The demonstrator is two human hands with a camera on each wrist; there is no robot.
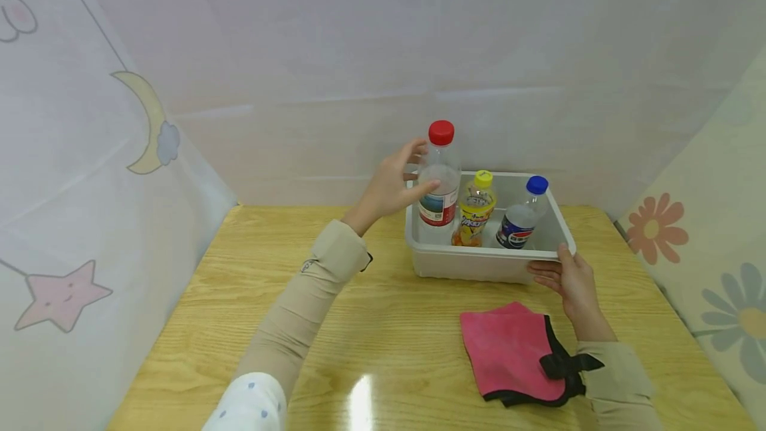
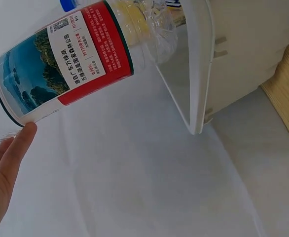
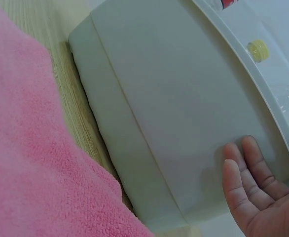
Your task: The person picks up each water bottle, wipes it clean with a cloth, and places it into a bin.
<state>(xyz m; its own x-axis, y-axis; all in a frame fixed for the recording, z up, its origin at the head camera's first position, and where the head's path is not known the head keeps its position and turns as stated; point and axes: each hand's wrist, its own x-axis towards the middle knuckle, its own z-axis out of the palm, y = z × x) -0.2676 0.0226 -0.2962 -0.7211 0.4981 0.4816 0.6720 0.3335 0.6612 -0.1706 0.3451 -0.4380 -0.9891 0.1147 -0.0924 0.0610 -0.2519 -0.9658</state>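
My left hand [image 1: 395, 181] grips a large clear bottle [image 1: 441, 178] with a red cap, thumb across its front and fingers at its far side. It stands roughly upright over the left part of a white plastic bin [image 1: 467, 265]; I cannot tell whether its base touches the bin floor. In the left wrist view, fingertips touch the bottle [image 2: 60, 59] beside its landscape label. My right hand [image 1: 571, 281] holds the bin's front right corner, thumb at the rim and fingers against the outer wall. Inside are a yellow-capped bottle [image 1: 475, 211] and a blue-capped cola bottle [image 1: 522, 218].
A pink cloth [image 1: 511, 351] with black edging lies on the wooden table [image 1: 269, 271], in front of the bin and beside the right sleeve. A pale curtain [image 1: 299, 85] hangs behind, with printed side sheets at left and right.
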